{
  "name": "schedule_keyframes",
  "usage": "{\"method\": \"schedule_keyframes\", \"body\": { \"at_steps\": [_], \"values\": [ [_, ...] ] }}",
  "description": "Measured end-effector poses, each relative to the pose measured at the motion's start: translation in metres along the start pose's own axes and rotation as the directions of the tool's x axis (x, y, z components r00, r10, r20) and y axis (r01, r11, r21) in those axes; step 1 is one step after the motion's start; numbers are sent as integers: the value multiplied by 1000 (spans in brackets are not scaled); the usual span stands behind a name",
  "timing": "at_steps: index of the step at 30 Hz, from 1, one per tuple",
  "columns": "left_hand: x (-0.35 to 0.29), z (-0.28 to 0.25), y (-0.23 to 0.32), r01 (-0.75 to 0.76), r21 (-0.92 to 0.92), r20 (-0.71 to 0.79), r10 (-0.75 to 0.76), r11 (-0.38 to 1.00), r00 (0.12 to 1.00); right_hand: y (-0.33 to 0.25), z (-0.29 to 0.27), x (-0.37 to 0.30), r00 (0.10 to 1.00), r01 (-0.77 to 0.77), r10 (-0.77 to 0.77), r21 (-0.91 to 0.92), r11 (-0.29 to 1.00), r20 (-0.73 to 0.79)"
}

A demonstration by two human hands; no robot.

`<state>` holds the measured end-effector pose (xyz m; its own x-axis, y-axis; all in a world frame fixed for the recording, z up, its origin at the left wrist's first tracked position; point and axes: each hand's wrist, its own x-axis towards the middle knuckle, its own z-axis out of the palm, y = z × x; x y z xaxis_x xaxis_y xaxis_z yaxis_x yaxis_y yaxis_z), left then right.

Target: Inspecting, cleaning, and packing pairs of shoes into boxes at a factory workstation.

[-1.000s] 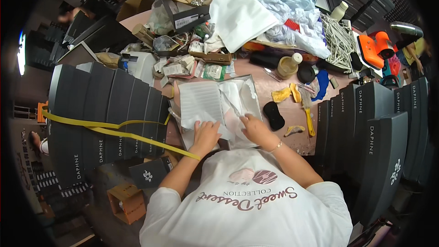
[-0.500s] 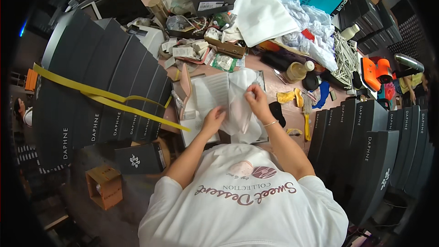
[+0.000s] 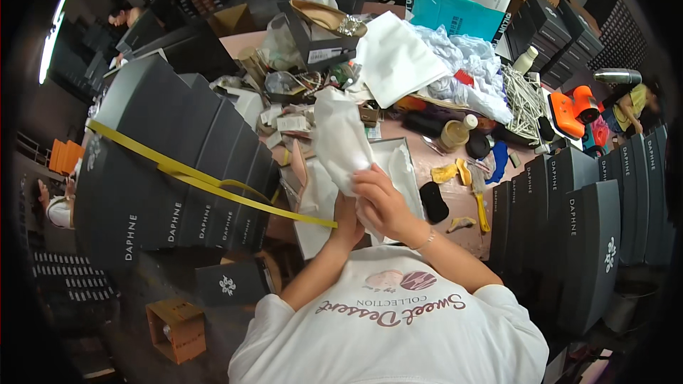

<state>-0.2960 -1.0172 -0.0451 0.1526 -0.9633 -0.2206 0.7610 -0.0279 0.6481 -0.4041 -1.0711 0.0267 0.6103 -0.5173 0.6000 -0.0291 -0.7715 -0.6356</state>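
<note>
A long bundle wrapped in thin white tissue paper (image 3: 340, 131) stands raised, tilted up and away from me, and the paper hides what is inside. My right hand (image 3: 384, 203) is closed around its near end, fingers pressing on the paper. Just left of it and partly covered, my left hand (image 3: 348, 219) grips the bundle's lower end from below. Under both hands lies an open dark shoebox (image 3: 404, 148) with white paper in it. A pink pointed shoe (image 3: 299, 173) leans at the box's left side.
Tall stacks of dark shoeboxes flank me, left (image 3: 160, 171) and right (image 3: 594, 242); a yellow strap (image 3: 213, 186) crosses the left stack. Behind the box lie white sheets (image 3: 398, 57), crumpled tissue (image 3: 473, 75), a bottle (image 3: 455, 134), white sticks (image 3: 526, 96) and an orange tool (image 3: 573, 110).
The tissue, spread over a pinkish shape in the box before, is now a closed bundle lifted upright. My hands have come together around its lower end. My view has tilted upward.
</note>
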Motion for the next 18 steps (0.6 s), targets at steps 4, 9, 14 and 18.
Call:
{"method": "schedule_keyframes", "body": {
  "at_steps": [4,9,14,18],
  "values": [
    [-8,-10,20,163,149,13,-167,975,986,12,-35,-8,806,-462,531,283,840,-260],
    [-48,-15,7,367,-53,176,-353,929,919,29,-37,-36,680,-711,631,549,440,374],
    [-51,-42,-12,420,-138,111,-407,897,907,-7,-21,-61,878,-377,436,-276,884,196],
    [-47,-54,-11,422,-116,65,-417,899,906,-10,-29,-101,731,-311,384,-225,923,564]
  ]
}}
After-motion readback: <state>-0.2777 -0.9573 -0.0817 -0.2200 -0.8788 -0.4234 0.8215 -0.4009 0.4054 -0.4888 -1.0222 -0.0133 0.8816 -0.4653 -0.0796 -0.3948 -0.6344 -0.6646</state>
